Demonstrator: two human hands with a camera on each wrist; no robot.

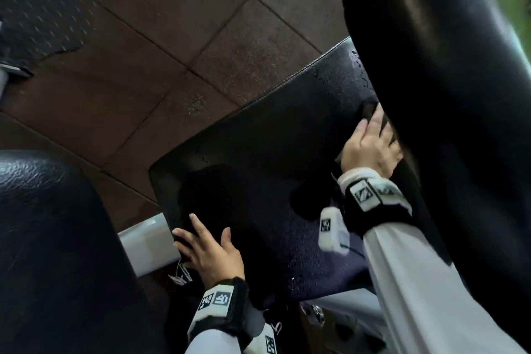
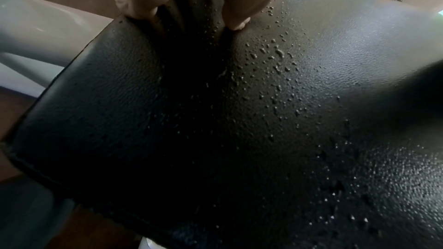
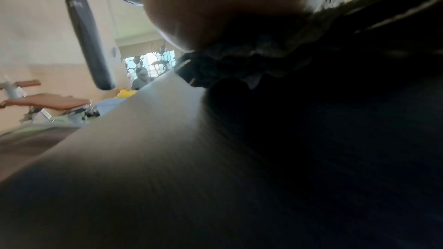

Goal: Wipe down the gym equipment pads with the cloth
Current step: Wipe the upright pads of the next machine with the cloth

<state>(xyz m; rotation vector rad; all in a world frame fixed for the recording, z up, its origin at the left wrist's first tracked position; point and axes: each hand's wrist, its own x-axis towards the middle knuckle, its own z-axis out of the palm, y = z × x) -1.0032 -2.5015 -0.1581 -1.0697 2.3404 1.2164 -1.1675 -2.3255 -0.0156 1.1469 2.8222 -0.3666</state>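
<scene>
A black seat pad [image 1: 258, 167] beaded with water drops fills the middle of the head view. My left hand [image 1: 207, 250] rests on its near left corner, fingers spread, fingertips [image 2: 139, 8] at the pad's edge [image 2: 95, 48]. My right hand [image 1: 370, 146] presses a dark cloth [image 1: 369, 110] onto the pad's far right part, beside the tall black back pad [image 1: 445, 66], which hides some fingers. The right wrist view shows the cloth [image 3: 239, 60] bunched under my palm [image 3: 215, 7] on the blurred pad [image 3: 143, 158].
Another black pad [image 1: 43, 238] bulges at the near left. A white frame tube [image 1: 146, 244] runs under the seat's corner. Brown rubber floor tiles [image 1: 172, 37] lie beyond. A punching bag [image 3: 86, 44], a brown bench [image 3: 48, 101] and a distant person [image 3: 141, 80] are behind.
</scene>
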